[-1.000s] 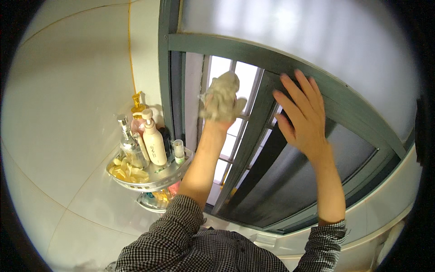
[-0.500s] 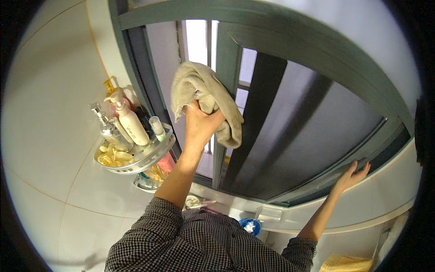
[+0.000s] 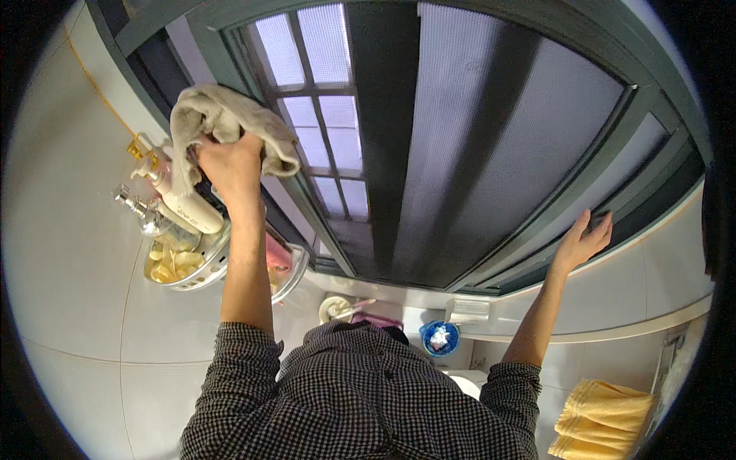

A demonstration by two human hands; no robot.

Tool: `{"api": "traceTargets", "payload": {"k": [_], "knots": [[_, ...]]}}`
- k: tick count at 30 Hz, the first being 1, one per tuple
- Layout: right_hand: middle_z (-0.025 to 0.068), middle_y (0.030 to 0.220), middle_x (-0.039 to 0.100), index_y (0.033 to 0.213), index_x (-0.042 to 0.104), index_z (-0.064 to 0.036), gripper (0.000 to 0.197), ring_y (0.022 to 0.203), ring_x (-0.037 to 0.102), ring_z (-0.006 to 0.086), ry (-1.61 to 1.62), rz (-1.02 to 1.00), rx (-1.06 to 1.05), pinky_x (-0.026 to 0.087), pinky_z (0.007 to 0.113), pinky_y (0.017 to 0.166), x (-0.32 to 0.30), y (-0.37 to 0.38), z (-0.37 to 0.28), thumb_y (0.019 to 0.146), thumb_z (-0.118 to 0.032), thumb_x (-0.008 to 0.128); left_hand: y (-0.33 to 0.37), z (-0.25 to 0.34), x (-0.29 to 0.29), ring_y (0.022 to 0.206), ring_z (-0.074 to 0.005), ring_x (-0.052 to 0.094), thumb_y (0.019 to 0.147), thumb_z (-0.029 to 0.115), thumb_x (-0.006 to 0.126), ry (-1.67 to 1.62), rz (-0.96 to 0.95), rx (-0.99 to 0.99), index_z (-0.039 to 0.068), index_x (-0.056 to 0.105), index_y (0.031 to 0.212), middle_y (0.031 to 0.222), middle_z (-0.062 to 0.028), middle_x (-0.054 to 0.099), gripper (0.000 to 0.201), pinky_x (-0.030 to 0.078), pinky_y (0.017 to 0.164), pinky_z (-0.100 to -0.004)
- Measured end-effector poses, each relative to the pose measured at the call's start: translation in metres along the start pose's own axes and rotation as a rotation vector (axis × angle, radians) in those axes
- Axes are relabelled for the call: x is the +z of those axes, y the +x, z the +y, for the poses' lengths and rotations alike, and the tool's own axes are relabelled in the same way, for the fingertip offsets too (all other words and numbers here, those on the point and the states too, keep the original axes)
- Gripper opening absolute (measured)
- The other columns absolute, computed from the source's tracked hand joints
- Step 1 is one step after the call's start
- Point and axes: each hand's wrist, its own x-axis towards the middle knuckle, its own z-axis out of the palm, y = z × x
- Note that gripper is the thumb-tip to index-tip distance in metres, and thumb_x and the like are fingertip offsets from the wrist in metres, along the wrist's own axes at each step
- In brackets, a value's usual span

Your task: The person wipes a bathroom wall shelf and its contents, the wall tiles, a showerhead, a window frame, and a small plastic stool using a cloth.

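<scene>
My left hand [image 3: 234, 167] is closed around a bunched greyish-beige cloth [image 3: 222, 103], which drapes over the fingers and hangs down on both sides. The cloth is at the left part of a dark grey window frame [image 3: 253, 115]; whether it touches the frame I cannot tell. Lower right, my right hand [image 3: 583, 242] is held with fingers apart and nothing in it, near the lower rail of the window. Mesh screen panels [image 3: 491, 138] fill the window between the two hands.
Left of my left arm, a corner shelf [image 3: 201, 280] carries pump bottles [image 3: 192, 208] and yellow pieces. Below are a round cup-like container [image 3: 335, 308], a blue bin [image 3: 439, 337] with white contents and a yellow towel [image 3: 602, 422] on a rail at lower right.
My left hand has carried the cloth left to the window's left side. The mesh panel now stands further left, covering the bright gap. My right hand stays near the lower rail.
</scene>
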Motion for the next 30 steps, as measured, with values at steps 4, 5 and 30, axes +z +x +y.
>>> {"api": "traceTargets", "payload": {"k": [4, 5, 30], "knots": [[0.0164, 0.109, 0.047, 0.122, 0.045, 0.0049, 0.04, 0.099, 0.048, 0.0242, 0.256, -0.13, -0.069, 0.039, 0.035, 0.088, 0.009, -0.065, -0.018, 0.093, -0.023, 0.047, 0.008, -0.003, 0.002, 0.09, -0.0178, 0.057, 0.063, 0.0, 0.072, -0.251, -0.057, -0.073, -0.006, 0.046, 0.11, 0.103, -0.0106, 0.057, 0.054, 0.045, 0.082, -0.0283], [0.015, 0.106, 0.048, 0.121, 0.044, 0.0068, 0.04, 0.097, 0.049, 0.0223, 0.175, -0.203, -0.015, 0.039, 0.034, 0.088, 0.009, -0.088, -0.007, 0.093, -0.021, 0.048, 0.009, -0.006, 0.007, 0.09, -0.0178, 0.057, 0.063, 0.0, 0.072, -0.258, -0.067, -0.087, -0.006, 0.046, 0.11, 0.103, -0.0106, 0.057, 0.054, 0.045, 0.082, -0.0283], [0.0148, 0.108, 0.056, 0.116, 0.05, -0.002, 0.039, 0.102, 0.053, 0.0335, 0.105, -0.425, -0.067, 0.044, 0.038, 0.086, 0.004, -0.13, -0.043, 0.084, -0.022, 0.06, -0.047, 0.041, 0.03, 0.08, -0.0216, 0.063, 0.066, 0.007, 0.072, 0.174, -0.181, 0.297, -0.005, 0.058, 0.104, 0.089, -0.0148, 0.065, 0.042, 0.048, 0.072, -0.0323]]}}
